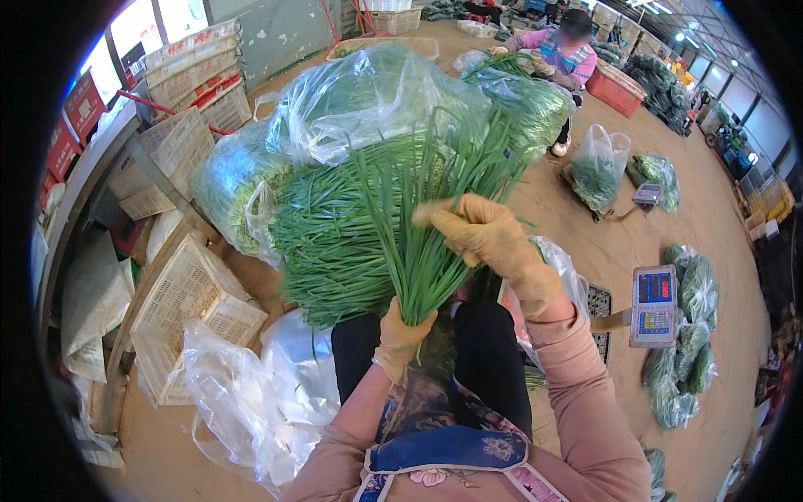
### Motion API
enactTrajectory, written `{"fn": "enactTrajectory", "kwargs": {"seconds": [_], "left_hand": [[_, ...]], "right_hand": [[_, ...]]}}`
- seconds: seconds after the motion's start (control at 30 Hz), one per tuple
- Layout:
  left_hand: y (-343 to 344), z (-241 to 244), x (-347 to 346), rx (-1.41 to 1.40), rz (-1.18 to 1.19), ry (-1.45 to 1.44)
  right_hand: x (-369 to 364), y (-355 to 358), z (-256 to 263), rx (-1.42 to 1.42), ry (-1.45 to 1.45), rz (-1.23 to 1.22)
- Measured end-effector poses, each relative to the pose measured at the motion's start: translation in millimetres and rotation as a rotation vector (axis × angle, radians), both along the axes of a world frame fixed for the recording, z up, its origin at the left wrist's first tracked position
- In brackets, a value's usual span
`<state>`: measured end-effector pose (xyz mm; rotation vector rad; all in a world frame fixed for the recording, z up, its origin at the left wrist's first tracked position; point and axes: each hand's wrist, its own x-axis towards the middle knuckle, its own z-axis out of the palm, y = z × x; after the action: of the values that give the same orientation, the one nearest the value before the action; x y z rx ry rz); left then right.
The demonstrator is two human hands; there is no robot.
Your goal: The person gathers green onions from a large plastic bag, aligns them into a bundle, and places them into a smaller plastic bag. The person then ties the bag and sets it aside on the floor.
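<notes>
Gloved in tan rubber, my left hand (401, 339) grips the lower end of a bunch of long green leaves, like garlic chives (417, 276), held upright above my lap. My right hand (483, 238), in a matching glove, is at the bunch's right side with fingers curled and partly blurred; whether leaves are between them I cannot tell. Just behind the bunch lies a large pile of the same greens (339, 232), its far part covered by a clear plastic bag (376, 94).
A digital scale display (654, 307) stands at right beside bagged greens (696, 295). Plastic sheets (238, 383) and a white crate (182, 314) lie at left. Stacked crates (194, 69) stand behind them. Another person (568, 53) handles greens at the back right.
</notes>
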<state>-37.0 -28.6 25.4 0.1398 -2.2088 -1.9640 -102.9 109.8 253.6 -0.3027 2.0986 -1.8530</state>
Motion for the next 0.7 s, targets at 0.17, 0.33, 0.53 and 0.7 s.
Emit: {"fn": "enactTrajectory", "kwargs": {"seconds": [0.17, 0.33, 0.53, 0.7], "left_hand": [[-0.3, 12.7, -0.6, -0.132, -0.001, 0.167], [0.1, 13.6, -13.0, 0.262, -0.065, 0.111], [-10.4, 30.9, -11.2, 0.551, -0.073, 0.001], [-14.8, 42.7, -15.1, 0.517, -0.1, 0.028]], "right_hand": [[4.0, 3.1, -16.8, -0.204, 0.118, -0.081], [6.7, 47.3, -20.2, -0.956, 0.325, 0.0], [49.4, 65.7, -23.6, -0.202, 0.073, 0.619], [58.9, 49.8, -119.6, 0.71, 0.509, 0.618]]}}
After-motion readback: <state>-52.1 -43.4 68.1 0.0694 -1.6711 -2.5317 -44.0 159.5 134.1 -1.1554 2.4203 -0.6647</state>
